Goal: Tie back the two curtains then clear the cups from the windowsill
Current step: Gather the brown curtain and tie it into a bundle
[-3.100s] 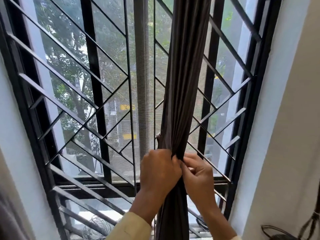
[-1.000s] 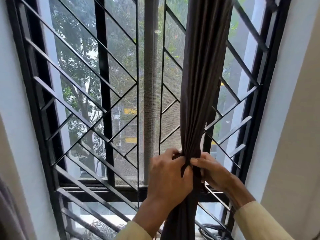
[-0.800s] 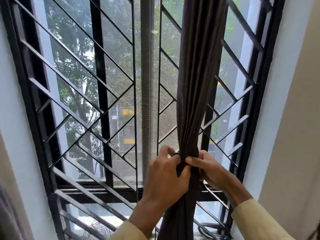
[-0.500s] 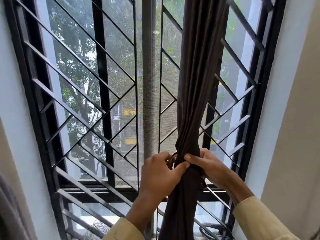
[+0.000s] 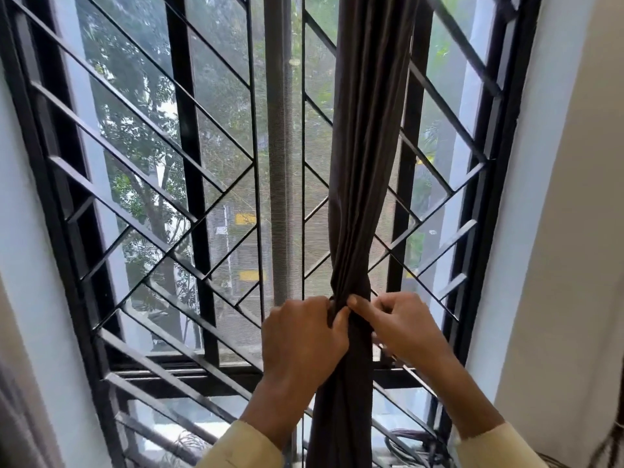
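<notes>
A dark brown curtain [image 5: 366, 146] hangs gathered into a narrow bundle in front of the window, right of centre. My left hand [image 5: 300, 339] grips the bundle from the left at its narrowest point, thumb across the folds. My right hand [image 5: 401, 327] pinches the same spot from the right, forefinger pressed onto the cloth. A thin dark band seems to circle the curtain between my hands, mostly hidden by my fingers. A second grey curtain's edge [image 5: 13, 430] shows at the bottom left. No cups or windowsill are visible.
A black metal window grille [image 5: 175, 184] with diagonal bars stands right behind the curtain, with mesh screen behind it. White wall [image 5: 553, 231] flanks the window on the right. Dark cables [image 5: 418, 444] lie at the bottom right below the frame.
My hands have stayed on the gathered curtain, working at the same spot. My right forefinger now lies further over the front of the bundle, and the cloth above is cinched tighter.
</notes>
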